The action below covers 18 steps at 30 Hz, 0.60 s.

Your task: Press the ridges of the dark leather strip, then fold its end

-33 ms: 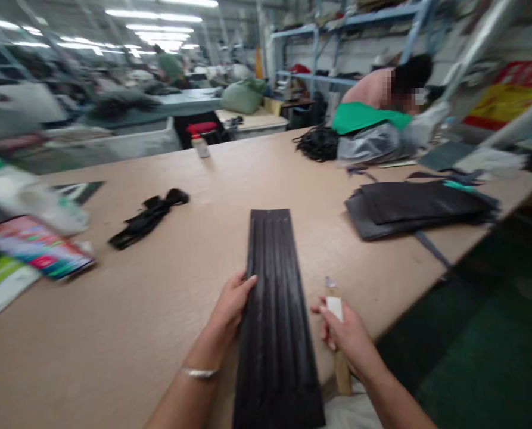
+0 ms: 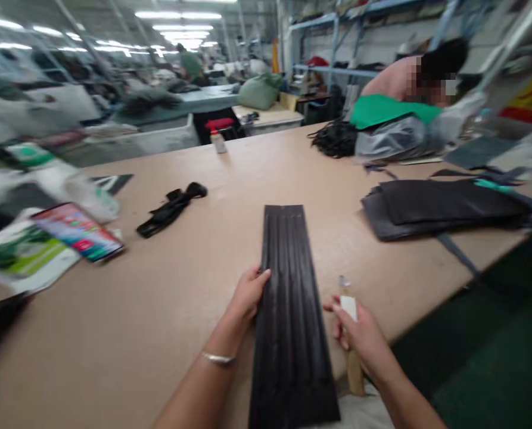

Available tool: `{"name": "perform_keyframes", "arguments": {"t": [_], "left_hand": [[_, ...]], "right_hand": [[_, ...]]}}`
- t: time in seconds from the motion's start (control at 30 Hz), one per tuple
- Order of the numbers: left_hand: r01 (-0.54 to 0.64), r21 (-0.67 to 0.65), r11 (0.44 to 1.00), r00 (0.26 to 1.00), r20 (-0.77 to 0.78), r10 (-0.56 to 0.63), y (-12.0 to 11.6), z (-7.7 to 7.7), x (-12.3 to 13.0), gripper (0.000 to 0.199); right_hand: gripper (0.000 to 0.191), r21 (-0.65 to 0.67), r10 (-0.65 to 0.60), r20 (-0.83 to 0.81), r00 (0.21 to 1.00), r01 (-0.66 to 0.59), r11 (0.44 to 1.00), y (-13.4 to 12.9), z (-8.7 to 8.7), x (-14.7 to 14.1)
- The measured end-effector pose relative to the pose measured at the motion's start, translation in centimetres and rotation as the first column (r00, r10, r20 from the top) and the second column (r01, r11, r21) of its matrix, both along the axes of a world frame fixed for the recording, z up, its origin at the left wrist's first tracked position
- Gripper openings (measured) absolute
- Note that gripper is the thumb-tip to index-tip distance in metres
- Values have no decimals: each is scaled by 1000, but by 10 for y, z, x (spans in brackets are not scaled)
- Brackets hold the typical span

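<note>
My left hand (image 2: 249, 292) grips the left edge of a long black leather-like strip (image 2: 290, 304), its thumb lying on top. Raised ridges run lengthwise along the strip, which slants toward me over the front of the table. To its right, apart from it, my right hand (image 2: 352, 322) is closed around a flat, light-wood tool (image 2: 355, 374). Its lower end sticks out below the hand and a pale, glinting tip shows above. A small white piece (image 2: 348, 307) sits by my right thumb; whether it belongs to the tool I cannot tell.
On the tan table (image 2: 194, 262) lie a black bundle (image 2: 171, 208), a phone (image 2: 80, 231) and a stack of dark panels (image 2: 448, 202). A red-capped bottle (image 2: 218, 142) stands at the far edge. Another person (image 2: 400, 77) bends behind green material (image 2: 393, 111). Dark floor lies right.
The whole scene has shifted right in view, as my head turned left. A dark object now shows at the lower left edge. Both hands keep their holds.
</note>
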<state>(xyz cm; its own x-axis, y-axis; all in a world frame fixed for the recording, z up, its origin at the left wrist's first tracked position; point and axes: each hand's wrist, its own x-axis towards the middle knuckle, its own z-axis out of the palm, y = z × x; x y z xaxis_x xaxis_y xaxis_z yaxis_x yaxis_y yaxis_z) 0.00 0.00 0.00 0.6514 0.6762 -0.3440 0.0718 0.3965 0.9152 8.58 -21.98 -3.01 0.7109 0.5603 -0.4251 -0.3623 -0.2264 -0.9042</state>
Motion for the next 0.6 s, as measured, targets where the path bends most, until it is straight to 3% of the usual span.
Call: {"name": "perform_keyframes", "arguments": {"t": [0.07,0.2,0.37,0.6], "left_hand": [[-78,3,997,995,-55,78,10,-8,-26,31],[-98,-33,995,995,-29,97,7,-15,-24,26],[-70,-128,989,996,44,76,-6,-10,-23,32],[-64,-215,975,990,113,90,-16,-4,-33,31]], "right_hand": [[61,37,48,-49,998,-46,998,4,-9,4],[77,54,74,-71,995,-70,996,3,-5,24],[70,74,22,-25,999,-20,997,18,6,33],[50,126,76,-173,982,-54,991,32,12,29]]}}
